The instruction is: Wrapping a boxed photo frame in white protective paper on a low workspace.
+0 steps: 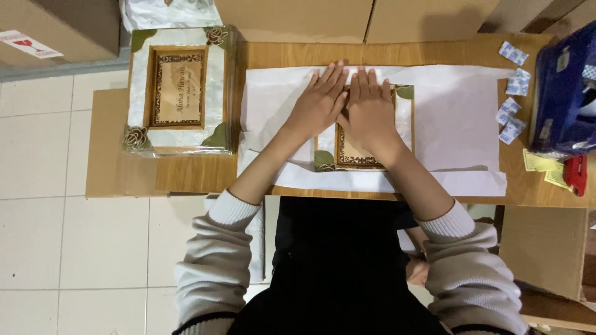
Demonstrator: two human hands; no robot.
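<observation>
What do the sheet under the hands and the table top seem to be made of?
The white sheet looks like thin matte paper: it shows soft creases and folds up over the picture frame. The table top looks like wood or wood-look laminate, with brown grain lines and a smooth surface.

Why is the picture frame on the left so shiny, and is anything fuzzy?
In the head view, the wrapped picture frame at the left catches pale glare on its clear covering. Both hands, left hand and right hand, lie flat and look sharp, casting soft shadows on the white paper. The blue box at the right edge looks slightly blurred and stretched.
</observation>
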